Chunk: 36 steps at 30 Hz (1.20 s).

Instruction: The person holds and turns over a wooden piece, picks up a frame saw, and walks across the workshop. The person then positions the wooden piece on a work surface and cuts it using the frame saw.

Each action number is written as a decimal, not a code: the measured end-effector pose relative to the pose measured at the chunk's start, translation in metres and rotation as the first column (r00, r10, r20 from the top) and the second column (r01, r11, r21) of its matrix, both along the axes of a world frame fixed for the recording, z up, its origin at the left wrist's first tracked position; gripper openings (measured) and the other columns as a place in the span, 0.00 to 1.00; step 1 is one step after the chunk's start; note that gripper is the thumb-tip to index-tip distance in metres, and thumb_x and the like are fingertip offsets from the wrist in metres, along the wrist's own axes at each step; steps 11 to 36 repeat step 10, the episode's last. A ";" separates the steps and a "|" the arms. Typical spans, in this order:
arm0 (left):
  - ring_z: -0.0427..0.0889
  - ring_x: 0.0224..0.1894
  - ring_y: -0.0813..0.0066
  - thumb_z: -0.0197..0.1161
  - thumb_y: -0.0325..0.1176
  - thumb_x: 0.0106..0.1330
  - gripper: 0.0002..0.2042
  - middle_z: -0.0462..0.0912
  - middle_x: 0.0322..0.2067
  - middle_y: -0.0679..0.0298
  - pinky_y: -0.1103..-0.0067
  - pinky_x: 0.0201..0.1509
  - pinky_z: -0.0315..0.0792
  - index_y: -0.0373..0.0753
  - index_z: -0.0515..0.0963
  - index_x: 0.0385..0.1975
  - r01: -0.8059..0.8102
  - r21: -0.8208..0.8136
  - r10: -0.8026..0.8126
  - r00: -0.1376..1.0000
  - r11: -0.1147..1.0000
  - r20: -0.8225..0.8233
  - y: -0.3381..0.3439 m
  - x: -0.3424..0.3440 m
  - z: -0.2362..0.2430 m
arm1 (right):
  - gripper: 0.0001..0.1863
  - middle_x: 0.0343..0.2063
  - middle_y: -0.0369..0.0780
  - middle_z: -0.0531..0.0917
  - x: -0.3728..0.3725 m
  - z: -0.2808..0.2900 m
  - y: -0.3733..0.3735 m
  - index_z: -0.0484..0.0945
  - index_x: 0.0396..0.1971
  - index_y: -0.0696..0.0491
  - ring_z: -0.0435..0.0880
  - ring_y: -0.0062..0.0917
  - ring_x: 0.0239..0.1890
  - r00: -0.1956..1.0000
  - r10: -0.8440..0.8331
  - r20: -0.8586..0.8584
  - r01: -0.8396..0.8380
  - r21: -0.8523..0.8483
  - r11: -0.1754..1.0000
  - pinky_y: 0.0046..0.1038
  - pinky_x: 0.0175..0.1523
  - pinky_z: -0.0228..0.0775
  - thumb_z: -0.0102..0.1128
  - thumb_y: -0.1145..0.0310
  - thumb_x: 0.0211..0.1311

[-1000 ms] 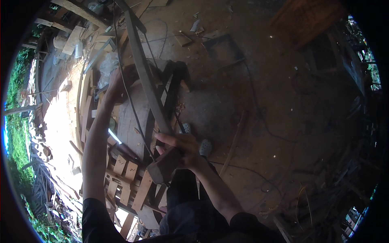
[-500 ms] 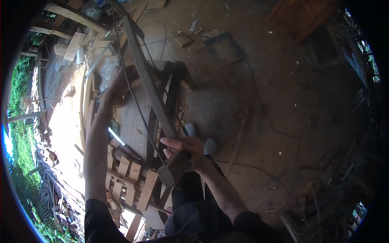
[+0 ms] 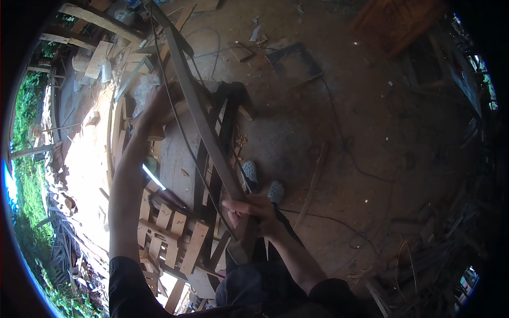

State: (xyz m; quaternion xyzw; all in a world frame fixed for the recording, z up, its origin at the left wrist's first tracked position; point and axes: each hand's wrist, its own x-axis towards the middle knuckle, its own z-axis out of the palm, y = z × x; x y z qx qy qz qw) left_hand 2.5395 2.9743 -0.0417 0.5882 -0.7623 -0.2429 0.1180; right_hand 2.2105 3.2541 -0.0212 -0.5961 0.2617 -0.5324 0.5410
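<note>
A long wooden frame saw (image 3: 204,127) slants from the upper left down toward my body, with a thin line running along each side of its beam. My right hand (image 3: 257,212) is closed round its near end, by the wooden end piece (image 3: 241,252). My left hand (image 3: 168,100) reaches to the far part of a wooden bench (image 3: 177,146), beyond the saw's left-hand line. The saw beam and deep shade hide its fingers, so what they touch is unclear. A long-bladed tool with a dark handle (image 3: 172,199) lies at the bench's left side, close to my left forearm.
Several short slotted wood pieces (image 3: 175,233) lie at the lower left. Small offcuts and shavings (image 3: 239,143) lie beside the bench. A square dark frame (image 3: 294,63), a dark cable (image 3: 339,132) and a long stick (image 3: 313,185) lie on the floor. A reddish-brown wooden panel (image 3: 395,24) stands far right.
My right hand has drawn the saw toward my body and slightly to the right. My left hand stays in nearly the same place.
</note>
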 end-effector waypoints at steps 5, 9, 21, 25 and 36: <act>0.89 0.44 0.58 0.69 0.42 0.66 0.15 0.90 0.41 0.58 0.64 0.46 0.80 0.45 0.85 0.50 -0.073 0.012 0.069 0.975 0.997 0.213 0.002 -0.025 0.017 | 0.30 0.28 0.37 0.85 -0.028 0.016 0.005 0.79 0.59 0.51 0.88 0.26 0.28 0.995 -0.089 -0.044 0.085 -0.094 0.992 0.26 0.34 0.80 0.74 0.64 0.55; 0.88 0.49 0.58 0.70 0.45 0.65 0.19 0.90 0.44 0.57 0.65 0.52 0.80 0.47 0.84 0.53 -0.074 0.057 0.063 0.983 0.996 0.174 0.000 -0.014 0.007 | 0.29 0.29 0.37 0.85 -0.028 0.027 -0.001 0.79 0.60 0.48 0.87 0.28 0.28 1.000 0.021 -0.002 -0.021 0.030 0.999 0.25 0.35 0.81 0.74 0.65 0.56; 0.88 0.51 0.57 0.71 0.46 0.64 0.20 0.89 0.46 0.56 0.66 0.53 0.80 0.48 0.84 0.54 -0.088 0.069 0.072 0.975 0.994 0.208 -0.002 -0.016 0.009 | 0.30 0.31 0.38 0.86 -0.028 0.028 -0.003 0.77 0.63 0.47 0.87 0.29 0.28 0.998 -0.039 -0.056 0.038 -0.021 0.999 0.26 0.36 0.83 0.74 0.64 0.58; 0.88 0.51 0.57 0.71 0.46 0.64 0.20 0.89 0.46 0.56 0.66 0.53 0.80 0.48 0.84 0.54 -0.088 0.069 0.072 0.975 0.994 0.208 -0.002 -0.016 0.009 | 0.30 0.31 0.38 0.86 -0.028 0.028 -0.003 0.77 0.63 0.47 0.87 0.29 0.28 0.998 -0.039 -0.056 0.038 -0.021 0.999 0.26 0.36 0.83 0.74 0.64 0.58; 0.88 0.51 0.57 0.71 0.46 0.64 0.20 0.89 0.46 0.56 0.66 0.53 0.80 0.48 0.84 0.54 -0.088 0.069 0.072 0.975 0.994 0.208 -0.002 -0.016 0.009 | 0.30 0.31 0.38 0.86 -0.028 0.028 -0.003 0.77 0.63 0.47 0.87 0.29 0.28 0.998 -0.039 -0.056 0.038 -0.021 0.999 0.26 0.36 0.83 0.74 0.64 0.58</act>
